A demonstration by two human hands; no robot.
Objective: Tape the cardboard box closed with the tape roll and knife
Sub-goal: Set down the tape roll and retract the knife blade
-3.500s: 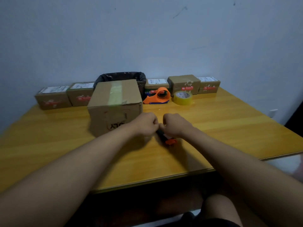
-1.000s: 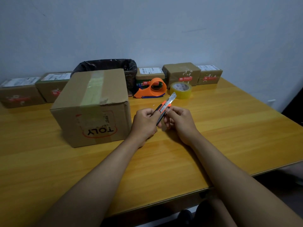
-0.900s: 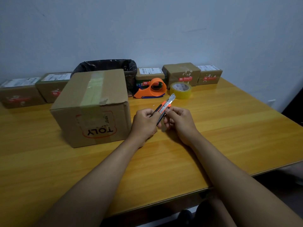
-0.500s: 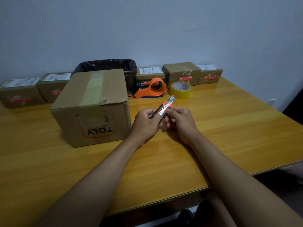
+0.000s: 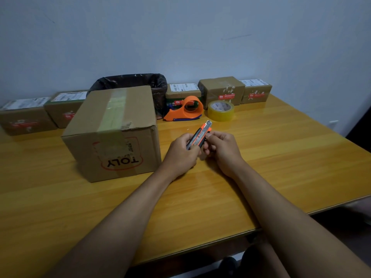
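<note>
The cardboard box (image 5: 112, 133) marked TOLY stands on the table left of centre, a strip of tape running over its top and down its front face. My left hand (image 5: 180, 155) and my right hand (image 5: 222, 149) meet just right of the box, both gripping an orange and black utility knife (image 5: 200, 134). Only a short stub of blade shows at its far tip. The yellow tape roll (image 5: 220, 110) lies flat further back, behind the hands.
An orange tape dispenser (image 5: 185, 111) sits left of the roll. A bin with a black liner (image 5: 130, 81) stands behind the box. Several small parcels (image 5: 221, 91) line the wall. The wooden table (image 5: 281, 157) ends near my body and at the right.
The knife's blade, extended one second ago, has slid back into the handle until only its tip shows. My hands stayed in place; the box has not moved since then.
</note>
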